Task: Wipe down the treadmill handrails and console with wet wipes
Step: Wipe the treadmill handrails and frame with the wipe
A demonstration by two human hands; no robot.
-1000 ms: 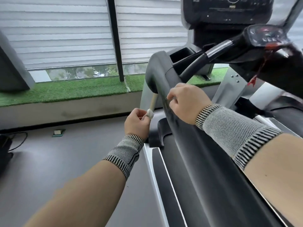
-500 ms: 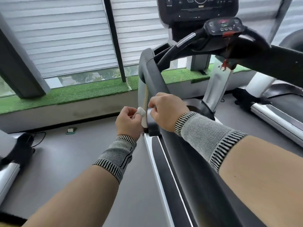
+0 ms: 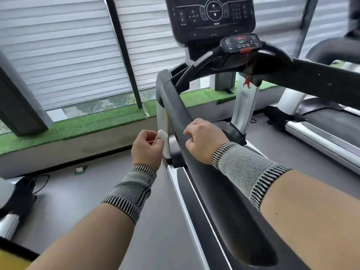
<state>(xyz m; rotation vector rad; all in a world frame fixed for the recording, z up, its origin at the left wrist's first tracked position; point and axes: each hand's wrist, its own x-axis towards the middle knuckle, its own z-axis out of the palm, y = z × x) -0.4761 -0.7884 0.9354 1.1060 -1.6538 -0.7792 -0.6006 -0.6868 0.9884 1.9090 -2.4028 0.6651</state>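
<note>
Pinching a small wadded white wet wipe [image 3: 162, 135] at fingertips: left hand [image 3: 148, 148], fingers curled, sited at 9 o'clock of the left handrail [image 3: 176, 112], just beside it, apart. Resting on that handrail at centre: right hand [image 3: 203, 140], fingers loosely curled, empty, contact by the fingertips unclear. Standing dark at 1 o'clock, well apart from both hands: console [image 3: 211, 15].

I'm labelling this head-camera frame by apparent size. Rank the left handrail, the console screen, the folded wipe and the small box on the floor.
1. left handrail, though nearness to the camera enlarges it
2. console screen
3. and 4. folded wipe and small box look alike; not ranked.
</note>
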